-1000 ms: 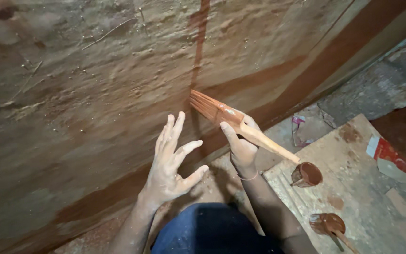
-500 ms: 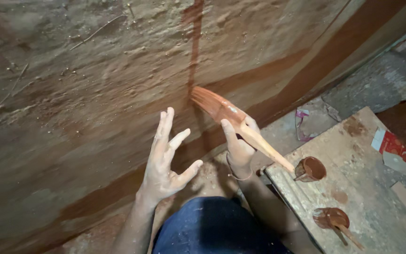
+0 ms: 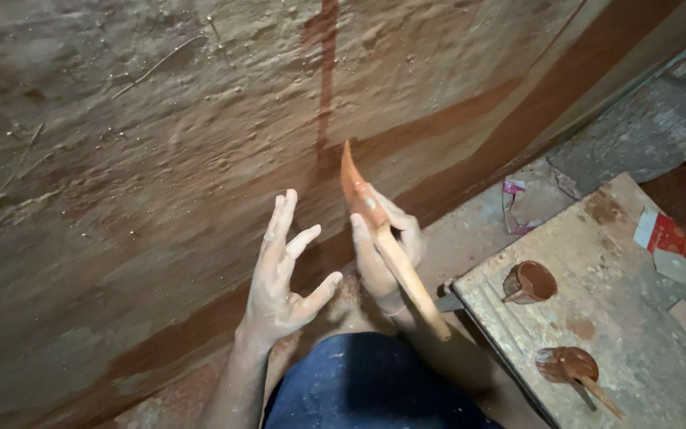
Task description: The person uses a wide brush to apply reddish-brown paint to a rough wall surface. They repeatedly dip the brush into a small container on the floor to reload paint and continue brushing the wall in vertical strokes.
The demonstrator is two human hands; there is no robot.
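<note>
At the wall [image 3: 160, 199]: right hand [image 3: 387, 250] grips brush [image 3: 375, 226], bristles now turned edge-on against the red stripe [image 3: 327, 95], flatter before. Left hand [image 3: 279, 278] empty, fingers spread, unchanged. Cups [image 3: 529, 282] sit on board [image 3: 637, 318].

1. My left hand [image 3: 279, 282]: bare, no glove, dusted with pale dried mud up the forearm.
2. My right hand [image 3: 387, 246]: bare too, same dusty smears, thin band at the wrist.
3. No sleeves showing on either forearm.
4. Dark blue cloth [image 3: 367, 385] over my lap, plain, no markings.
</note>
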